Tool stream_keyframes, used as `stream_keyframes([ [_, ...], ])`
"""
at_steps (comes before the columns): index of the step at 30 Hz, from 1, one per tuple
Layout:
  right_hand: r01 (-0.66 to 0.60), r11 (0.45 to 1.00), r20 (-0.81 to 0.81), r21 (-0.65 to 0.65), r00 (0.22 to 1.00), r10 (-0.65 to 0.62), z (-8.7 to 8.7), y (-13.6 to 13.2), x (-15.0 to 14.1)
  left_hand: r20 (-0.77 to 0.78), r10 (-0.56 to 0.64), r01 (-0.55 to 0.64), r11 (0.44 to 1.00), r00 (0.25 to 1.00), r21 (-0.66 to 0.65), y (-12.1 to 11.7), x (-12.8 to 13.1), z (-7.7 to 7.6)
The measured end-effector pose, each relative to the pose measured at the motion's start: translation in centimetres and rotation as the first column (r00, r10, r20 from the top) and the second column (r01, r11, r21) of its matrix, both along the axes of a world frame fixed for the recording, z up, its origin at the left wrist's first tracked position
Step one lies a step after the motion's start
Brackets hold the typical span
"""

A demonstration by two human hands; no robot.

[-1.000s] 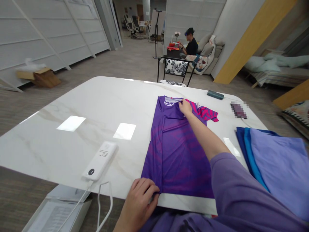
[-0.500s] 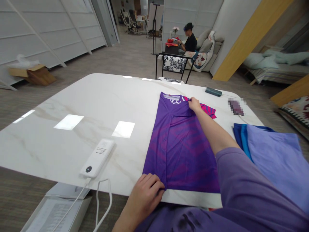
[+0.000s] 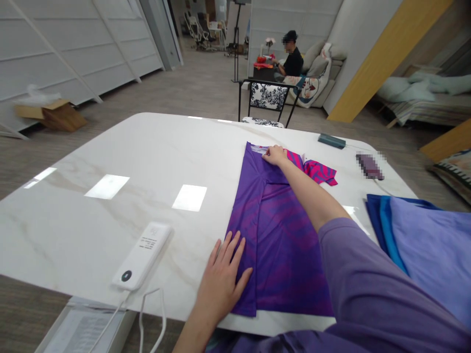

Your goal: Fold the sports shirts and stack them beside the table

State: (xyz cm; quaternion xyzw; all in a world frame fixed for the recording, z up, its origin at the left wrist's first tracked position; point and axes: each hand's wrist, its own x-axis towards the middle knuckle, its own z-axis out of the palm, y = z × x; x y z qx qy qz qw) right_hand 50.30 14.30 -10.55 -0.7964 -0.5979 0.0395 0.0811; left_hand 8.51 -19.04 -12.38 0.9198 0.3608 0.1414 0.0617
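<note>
A purple short-sleeved shirt [image 3: 290, 245] lies on the white table, its left side folded inward in a long strip and a pink patterned sleeve [image 3: 320, 172] sticking out to the right. My left hand [image 3: 222, 274] rests flat with spread fingers on the lower left edge of the shirt, partly over the tabletop. At the far end, my right hand [image 3: 275, 155] has its fingers bent and pressed together on the shirt's collar, covering part of the neckline. My right forearm crosses above the shirt and hides some of its right side.
A white power bank [image 3: 143, 255] with a cable lies left on the table [image 3: 110, 235]. Folded blue and lavender clothes [image 3: 427, 240], a dark green case [image 3: 331, 141] and a blurred phone [image 3: 369, 165] are at right. A chair [image 3: 268, 98] stands behind; a person [image 3: 293, 61] sits farther back.
My right hand has moved left from the shoulder to the collar. My left hand has let go of the bottom hem corner, moved up and flattened out on the shirt. The view has shifted slightly.
</note>
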Motion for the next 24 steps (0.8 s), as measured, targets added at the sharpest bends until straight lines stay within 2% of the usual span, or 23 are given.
stream_keyframes([
  [5, 0.016, 1.000, 0.012, -0.021, 1.000, -0.015, 0.2, 0.2, 1.7, 0.013, 0.015, -0.015, 1.000, 1.000, -0.012, -0.1, 0.1, 0.2],
  [9, 0.060, 0.997, 0.051, 0.043, 0.997, -0.062, 0.7, 1.1, 2.2, -0.010, 0.016, -0.016, 1.000, 1.000, -0.017, 0.0, 0.2, 0.2],
  [12, -0.031, 0.996, -0.047, 0.088, 0.998, 0.035, 0.5, 3.1, 0.7, -0.016, 0.028, -0.028, 0.999, 0.999, -0.026, 0.0, 0.2, 0.0],
  [15, -0.218, 0.969, -0.097, 0.118, 0.968, 0.230, -0.4, 5.5, -1.7, -0.013, 0.028, -0.028, 0.999, 1.000, -0.045, 0.0, 0.2, 0.0],
  [18, -0.376, 0.926, -0.046, 0.038, 0.925, 0.377, -1.9, 7.4, -3.7, -0.027, 0.014, -0.016, 0.997, 1.000, -0.072, 0.0, 0.2, 0.2],
  [21, -0.389, 0.921, -0.050, -0.030, 0.921, 0.387, -3.0, 8.6, -4.4, -0.063, -0.003, -0.003, 0.995, 0.998, -0.103, -0.1, 0.1, 0.5],
  [24, -0.361, 0.933, -0.063, 0.006, 0.931, 0.360, -3.1, 8.9, -4.6, -0.088, -0.004, -0.005, 0.995, 0.996, -0.102, -0.5, 0.2, 0.8],
])
